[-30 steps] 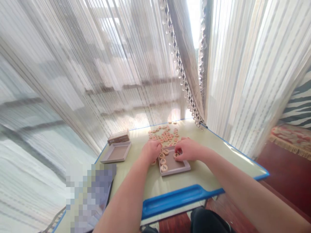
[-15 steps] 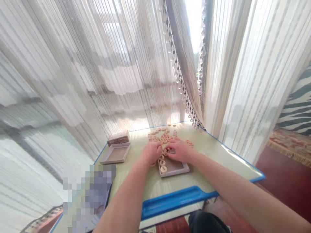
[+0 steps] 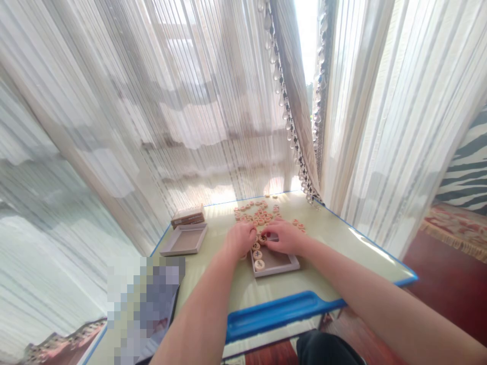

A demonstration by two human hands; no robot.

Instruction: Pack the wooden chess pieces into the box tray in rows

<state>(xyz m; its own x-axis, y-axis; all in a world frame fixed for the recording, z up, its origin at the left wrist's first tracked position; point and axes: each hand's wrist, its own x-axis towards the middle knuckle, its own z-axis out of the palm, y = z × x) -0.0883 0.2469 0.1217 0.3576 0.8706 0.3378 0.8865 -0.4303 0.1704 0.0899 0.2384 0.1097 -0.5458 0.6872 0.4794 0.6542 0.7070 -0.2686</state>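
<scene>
A shallow box (image 3: 279,270) lies on the pale green table, with round wooden pieces (image 3: 259,265) lined up along its left side. My left hand (image 3: 242,238) is at the box's upper left corner, fingers curled in beside the pieces; what they hold, if anything, is hidden. Over the box's far part, my right hand (image 3: 281,236) has thumb and fingertips closed on a round wooden piece (image 3: 263,239) at the top of the row. Beyond both hands, many more round pieces (image 3: 261,221) lie scattered on the table.
Another shallow box (image 3: 184,240) stands at the left, with a stack of flat boxes (image 3: 187,215) behind it. A pixelated flat object (image 3: 158,299) lies at the near left. The blue tray (image 3: 274,313) runs along the near edge. Curtains (image 3: 198,121) hang behind the table.
The view has shifted slightly, so the table and boxes appear a little further right. Both hands remain at the far part of the box, and the piece by my right fingertips now lies flatter.
</scene>
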